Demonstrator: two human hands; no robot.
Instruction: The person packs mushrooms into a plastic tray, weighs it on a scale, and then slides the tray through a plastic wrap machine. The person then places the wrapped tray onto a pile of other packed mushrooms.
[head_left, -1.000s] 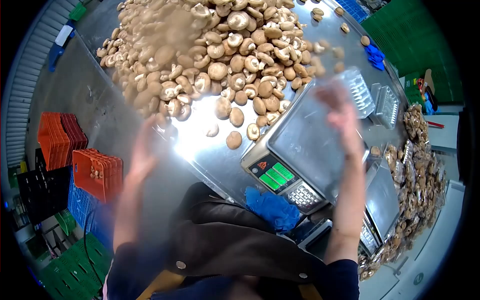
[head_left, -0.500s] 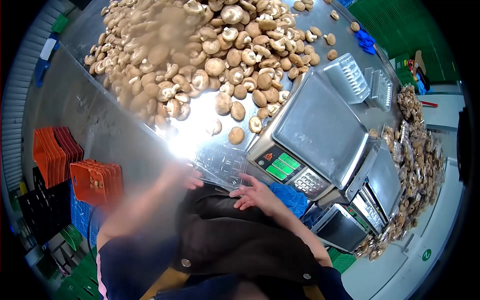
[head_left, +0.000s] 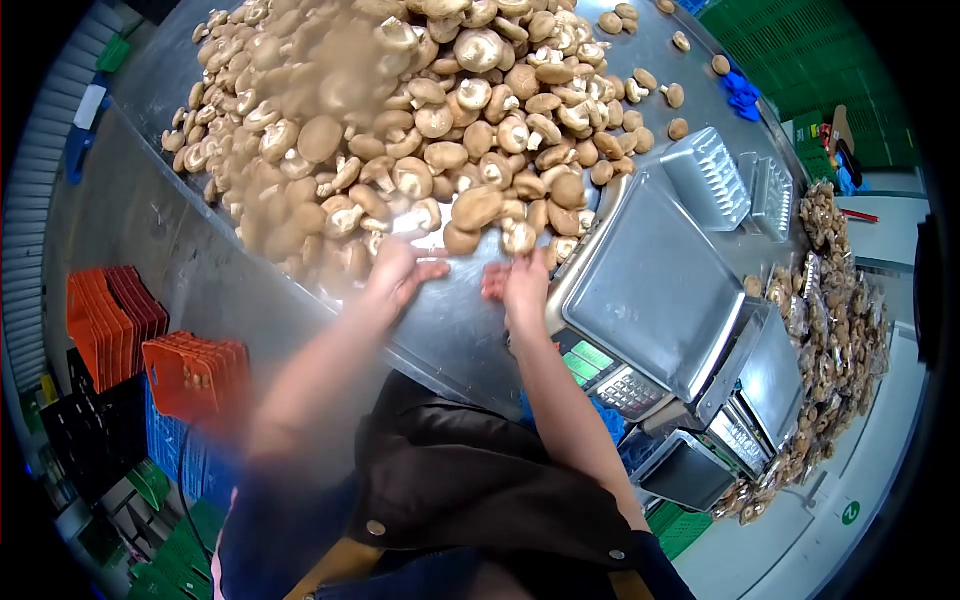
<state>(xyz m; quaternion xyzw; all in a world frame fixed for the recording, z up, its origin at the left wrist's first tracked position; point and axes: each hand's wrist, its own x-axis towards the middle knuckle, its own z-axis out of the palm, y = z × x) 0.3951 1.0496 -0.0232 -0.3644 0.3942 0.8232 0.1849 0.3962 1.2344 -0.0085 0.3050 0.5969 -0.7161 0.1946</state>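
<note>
My left hand (head_left: pixel 400 275) is at the near edge of a big heap of shiitake mushrooms (head_left: pixel 400 150). It is open, thumb and fingers apart, with bare steel in front of the palm. Across a short gap, my right hand (head_left: pixel 522 288) lies beside the scale, its fingers loosely bent and its fingertips right at a pale mushroom (head_left: pixel 518 237). I see nothing held in it. Two brown mushrooms, a large one (head_left: pixel 478 207) and a smaller one (head_left: pixel 462 240), sit between and just beyond my hands.
A weighing scale (head_left: pixel 655 290) with a lit green display stands to the right. Clear plastic trays (head_left: pixel 708 180) sit behind it. Bagged mushrooms (head_left: pixel 840 340) are piled at the far right. Orange crates (head_left: pixel 195 375) stand on the left, below the steel table (head_left: pixel 450 365).
Both hands have moved forward from the table's front edge to the heap. Loose mushrooms in front now lie closer to the heap. The clear tray at the front edge is no longer visible.
</note>
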